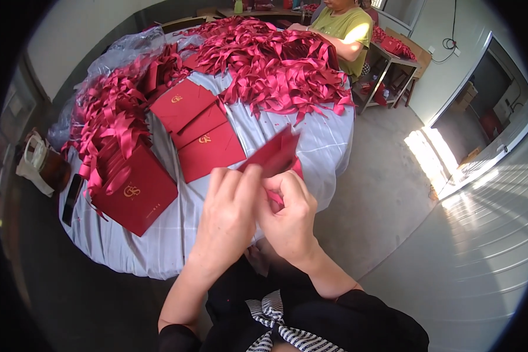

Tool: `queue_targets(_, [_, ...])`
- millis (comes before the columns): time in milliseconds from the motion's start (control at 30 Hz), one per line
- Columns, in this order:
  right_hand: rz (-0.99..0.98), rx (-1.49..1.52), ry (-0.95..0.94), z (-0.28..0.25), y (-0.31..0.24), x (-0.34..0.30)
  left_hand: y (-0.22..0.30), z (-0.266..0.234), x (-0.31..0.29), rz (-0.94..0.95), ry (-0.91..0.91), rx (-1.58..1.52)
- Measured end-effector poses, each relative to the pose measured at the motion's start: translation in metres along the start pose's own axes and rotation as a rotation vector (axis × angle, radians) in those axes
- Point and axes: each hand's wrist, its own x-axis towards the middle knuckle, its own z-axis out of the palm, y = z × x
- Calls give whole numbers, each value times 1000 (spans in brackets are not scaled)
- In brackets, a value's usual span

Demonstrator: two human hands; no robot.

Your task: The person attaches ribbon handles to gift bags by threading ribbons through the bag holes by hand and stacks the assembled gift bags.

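A small red paper bag (pixel 278 154) is held up in front of me above the near edge of the table, tilted and slightly blurred. My left hand (pixel 226 205) has its fingers curled at the bag's near edge. Beside it, touching, my right hand (pixel 290 211) pinches a red ribbon (pixel 274 200) by the bag. The fingertips partly hide where ribbon and bag meet. Beyond my hands lie flat red bags (pixel 210 154) with gold emblems, overlapping one another. Another red bag (pixel 138 193) with a gold emblem lies to the left, at the front of a ribboned row.
A large pile of red ribbons (pixel 276 64) covers the far side of the cloth-covered table (pixel 141 255). Clear plastic wrap (pixel 126 50) lies at the back left, a dark phone (pixel 72 199) at the left edge. Across the table a person in a yellow-green top (pixel 349 29) works.
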Motion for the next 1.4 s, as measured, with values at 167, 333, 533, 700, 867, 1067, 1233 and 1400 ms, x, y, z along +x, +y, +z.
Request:
queue_targets(167, [107, 99, -142, -9, -2, 8, 6, -3, -3, 0, -24, 22])
queue_targets(333, [-2, 165, -267, -17, 4, 16, 2, -16, -2, -33, -44, 1])
queue_targets(533, [-262, -152, -385, -30, -3, 36, 0, -23, -5, 28, -49, 127])
queue_targets(700, [-395, -246, -577, -25, -1, 52, -9, -16, -8, -17, 27, 33])
queue_targets(867, [-359, -170, -764, -23, 0, 80, -13, -14, -11, -64, 74, -44])
queue_targets(1067, [-265, -173, -1229, -23, 8, 115, -9, -11, -3, 29, 114, 55])
queue_targets(1233, [-192, -156, -1303, -10, 0, 130, -15, -3, -14, -66, 133, 57])
queue_targets(1400, [-52, -70, -1256, -6, 6, 128, -13, -2, -11, -68, 61, 47])
